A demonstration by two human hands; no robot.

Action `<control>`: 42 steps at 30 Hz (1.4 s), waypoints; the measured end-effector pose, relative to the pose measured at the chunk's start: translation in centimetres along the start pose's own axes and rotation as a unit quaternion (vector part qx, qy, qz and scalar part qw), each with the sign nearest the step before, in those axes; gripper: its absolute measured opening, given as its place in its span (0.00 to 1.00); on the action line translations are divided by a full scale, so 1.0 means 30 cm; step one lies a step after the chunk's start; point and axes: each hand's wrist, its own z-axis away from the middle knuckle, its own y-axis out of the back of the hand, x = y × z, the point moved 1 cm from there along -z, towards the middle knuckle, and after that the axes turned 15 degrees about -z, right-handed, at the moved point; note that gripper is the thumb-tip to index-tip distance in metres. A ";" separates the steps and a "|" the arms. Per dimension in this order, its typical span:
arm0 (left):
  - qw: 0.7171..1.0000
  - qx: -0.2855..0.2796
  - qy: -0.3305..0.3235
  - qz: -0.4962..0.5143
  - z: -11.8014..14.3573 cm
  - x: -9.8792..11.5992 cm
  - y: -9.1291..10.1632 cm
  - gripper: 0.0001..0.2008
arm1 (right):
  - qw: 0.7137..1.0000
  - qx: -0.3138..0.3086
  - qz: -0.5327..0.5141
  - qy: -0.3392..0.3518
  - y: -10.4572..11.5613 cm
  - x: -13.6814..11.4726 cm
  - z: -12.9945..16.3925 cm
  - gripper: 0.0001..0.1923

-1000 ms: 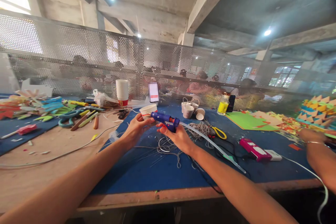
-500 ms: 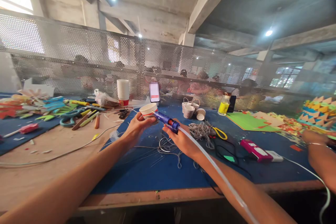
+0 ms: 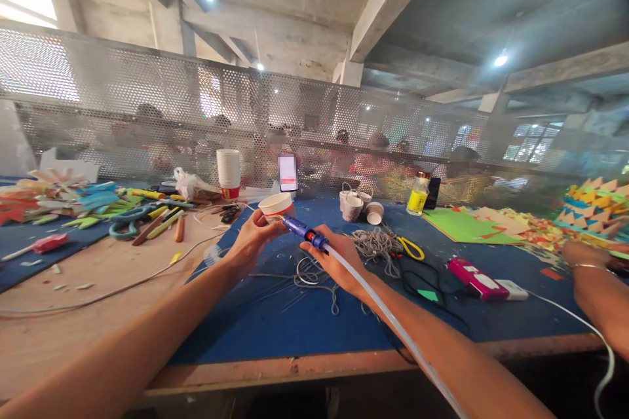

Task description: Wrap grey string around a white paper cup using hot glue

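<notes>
My left hand (image 3: 252,236) grips a white paper cup (image 3: 276,203) with a red band, its open mouth tipped up. In my right hand (image 3: 337,258) is a blue glue gun (image 3: 302,232), with a long translucent glue stick (image 3: 373,298) running out of its back along my forearm. The gun's nozzle points left at the side of the cup, close to my left fingers; whether it touches I cannot tell. Below my hands, grey cord (image 3: 324,288) lies loose on the blue mat (image 3: 236,334).
Behind stand a cup stack (image 3: 228,170), a phone (image 3: 287,172) and small cord-wrapped cups (image 3: 352,206). Rightward lie a cord bundle (image 3: 376,243), yellow-handled scissors (image 3: 411,249), a magenta power strip (image 3: 474,278) and a co-worker's hand (image 3: 587,254). Blue-handled scissors (image 3: 128,221) lie left.
The glue gun has moved slightly left and down, and its nozzle now sits lower, at the cup's side. My left hand still holds the cup.
</notes>
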 end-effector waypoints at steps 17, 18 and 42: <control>1.000 0.009 0.003 -0.024 0.005 0.003 -0.003 0.29 | 0.999 -0.019 0.026 -0.017 0.001 -0.010 0.002 0.13; 1.000 0.007 0.004 -0.025 0.007 0.006 -0.004 0.29 | 0.999 -0.020 0.029 -0.016 0.001 -0.009 0.002 0.13; 1.000 -0.005 0.013 -0.007 -0.002 0.002 0.000 0.30 | 0.998 -0.017 0.057 -0.010 0.006 -0.013 0.003 0.14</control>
